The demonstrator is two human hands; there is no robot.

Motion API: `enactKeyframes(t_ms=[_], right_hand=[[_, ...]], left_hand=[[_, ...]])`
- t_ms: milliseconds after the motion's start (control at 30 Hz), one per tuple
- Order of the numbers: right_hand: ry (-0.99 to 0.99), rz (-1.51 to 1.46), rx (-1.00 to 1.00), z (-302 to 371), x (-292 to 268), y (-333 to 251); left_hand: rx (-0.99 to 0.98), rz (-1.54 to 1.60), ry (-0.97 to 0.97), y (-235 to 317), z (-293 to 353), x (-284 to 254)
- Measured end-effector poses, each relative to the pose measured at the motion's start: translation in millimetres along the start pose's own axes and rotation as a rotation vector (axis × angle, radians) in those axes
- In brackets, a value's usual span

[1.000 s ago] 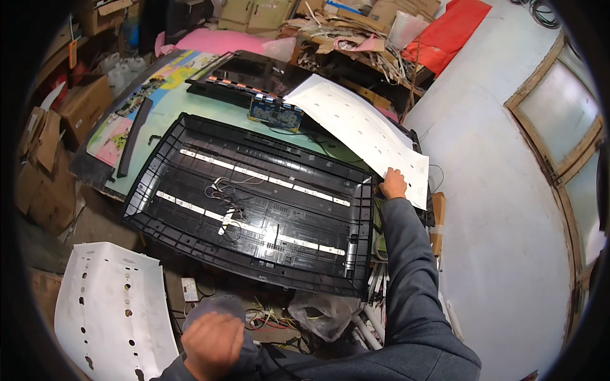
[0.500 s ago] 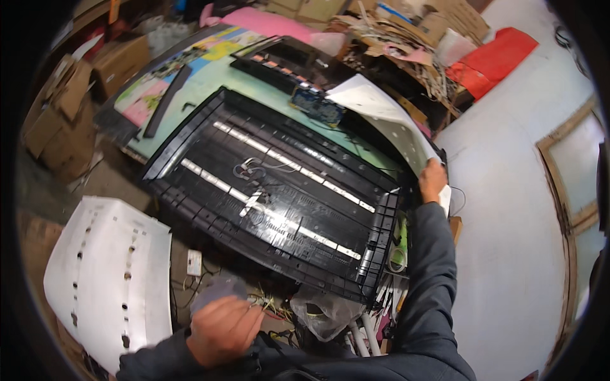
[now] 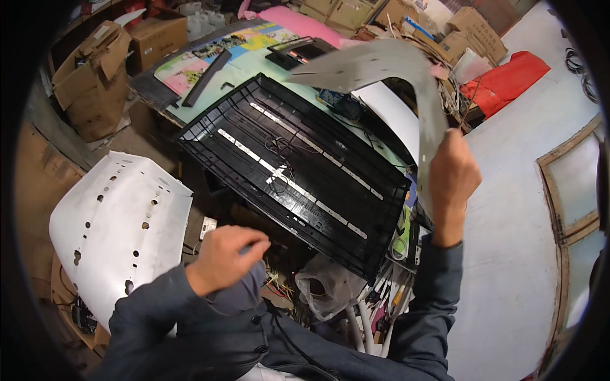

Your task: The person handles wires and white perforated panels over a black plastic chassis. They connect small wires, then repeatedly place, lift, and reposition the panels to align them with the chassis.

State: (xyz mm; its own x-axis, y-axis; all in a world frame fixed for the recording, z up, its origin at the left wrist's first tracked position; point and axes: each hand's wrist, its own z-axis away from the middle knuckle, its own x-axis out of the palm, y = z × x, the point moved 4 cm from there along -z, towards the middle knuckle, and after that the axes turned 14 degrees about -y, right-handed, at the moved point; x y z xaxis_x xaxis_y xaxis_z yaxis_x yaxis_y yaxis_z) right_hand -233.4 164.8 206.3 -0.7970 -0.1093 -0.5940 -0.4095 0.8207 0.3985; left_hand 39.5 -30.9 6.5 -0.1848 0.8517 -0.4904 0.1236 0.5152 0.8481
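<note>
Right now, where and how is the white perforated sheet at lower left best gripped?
The white perforated sheet is probably best pinched by its right edge, the left hand coming from the right: that thin edge faces the hand, and the larger holes lie in rows farther in.

Pale wall (image 3: 502, 209) beside wood-framed window (image 3: 577, 174)
</note>
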Motion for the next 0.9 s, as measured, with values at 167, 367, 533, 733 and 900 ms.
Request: enactKeyframes(t_ms=[167,367,533,733,900], right_hand=[[-0.034,-0.045,-0.322,86,-26,-76],[-0.317,-0.129,-0.495,188,9,-126],[-0.47,-0.206,-0.514,244,37,-133],[-0.558,-0.54,-0.314,249,30,-112],[-0.691,-0.309,0.274,246,84,-3]], left_hand=[[-0.03,1.415,-0.052,-78,-36,-39],[-0.049,1.345,0.395,-155,-41,-103],[-0.185,1.375,0.577,-189,-38,-112],[-0.171,1.322,0.695,-229,-16,-142],[-0.347,1.176,0.761,-272,2,-187]])
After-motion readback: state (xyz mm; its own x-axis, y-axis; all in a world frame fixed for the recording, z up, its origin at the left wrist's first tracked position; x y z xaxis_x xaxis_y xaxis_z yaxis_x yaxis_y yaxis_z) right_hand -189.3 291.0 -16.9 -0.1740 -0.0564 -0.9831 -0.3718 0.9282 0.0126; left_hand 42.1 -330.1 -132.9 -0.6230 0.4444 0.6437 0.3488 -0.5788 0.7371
